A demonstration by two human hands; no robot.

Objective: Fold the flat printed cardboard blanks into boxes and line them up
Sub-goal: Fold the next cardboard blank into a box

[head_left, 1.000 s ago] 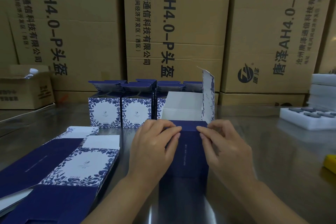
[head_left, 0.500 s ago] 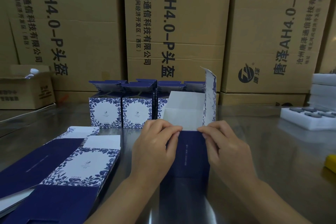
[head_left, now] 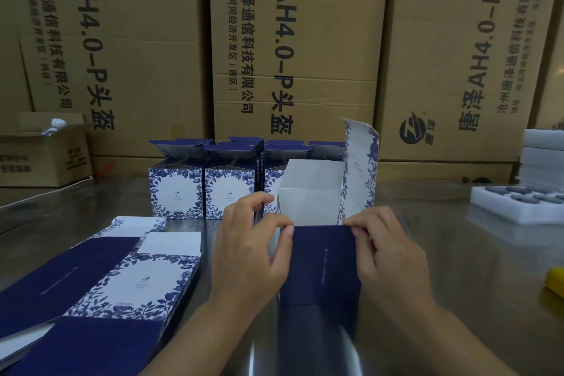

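Observation:
A half-formed blue and white printed box (head_left: 323,262) lies on its side on the steel table (head_left: 457,268), its white inside facing me and one floral flap (head_left: 361,168) standing up at the right. My left hand (head_left: 253,253) pinches its dark blue top panel at the left corner. My right hand (head_left: 387,256) pinches the same panel at the right corner. A pile of flat printed blanks (head_left: 100,290) lies at the front left. Several folded boxes (head_left: 207,180) stand in rows behind my hands, flaps up.
Big brown shipping cartons (head_left: 293,49) wall off the back of the table. A small open carton (head_left: 42,156) with a water bottle sits at the far left. White foam trays (head_left: 515,201) lie at the right, and a yellow object (head_left: 555,284) shows at the right edge.
Both hands have drawn the blue panel toward me and down, so more of the box's white inside shows. My left fingers have spread along the left corner.

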